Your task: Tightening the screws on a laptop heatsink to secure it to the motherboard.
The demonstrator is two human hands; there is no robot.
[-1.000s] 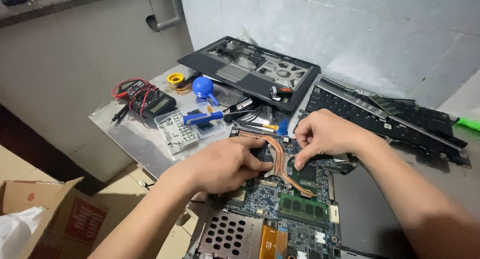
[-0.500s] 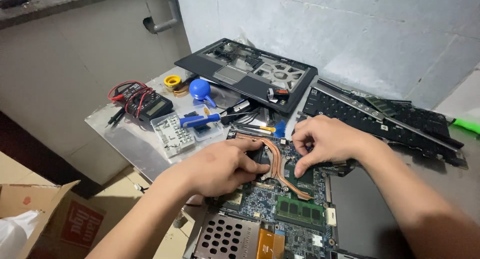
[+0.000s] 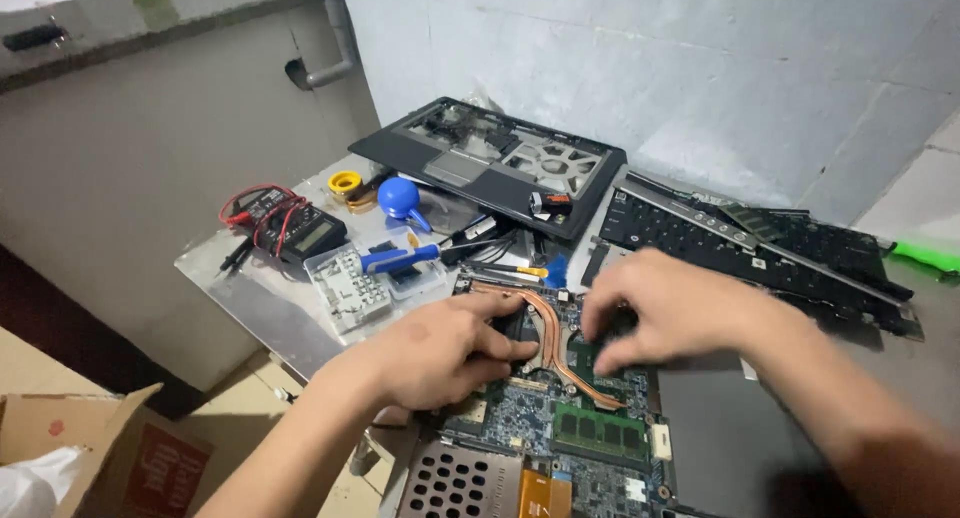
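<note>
Clear plastic parts box (image 3: 352, 286) sits left of the motherboard (image 3: 560, 418), small bits in its compartments. Left hand (image 3: 440, 350) grip narrow, fingertips pressing the copper heat pipe (image 3: 553, 340) at the board's top. Right hand (image 3: 672, 308) fingers curled down onto the board's right side; can't tell if pinching anything. Board lies on the metal desk (image 3: 262, 313), green RAM stick (image 3: 598, 433) below the pipe.

Keyboard (image 3: 740, 243) behind motherboard (image 3: 560, 418)
</note>
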